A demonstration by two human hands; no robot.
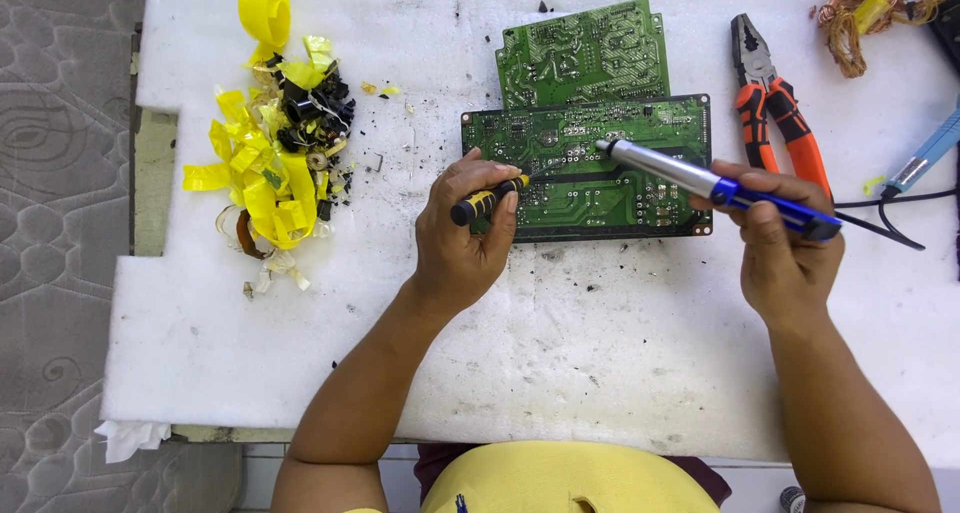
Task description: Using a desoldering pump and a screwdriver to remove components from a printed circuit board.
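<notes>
A green circuit board [640, 188] lies solder side up on a white foam sheet [560, 343]. My left hand [460, 238] is closed around a small screwdriver [487, 201] with a yellow and black handle, its shaft resting on the board's left part. My right hand [785, 243] grips a blue and silver soldering iron [700, 180]; its tip touches the board near the upper middle. A second green circuit board [585, 53] lies just behind, partly under the first.
Orange-handled pliers [770, 108] lie right of the boards. A tangle of copper wire [865, 13] sits at the top right, a light blue tool [930, 158] at the right edge. Yellow tape scraps and dark parts [275, 163] are piled at the left.
</notes>
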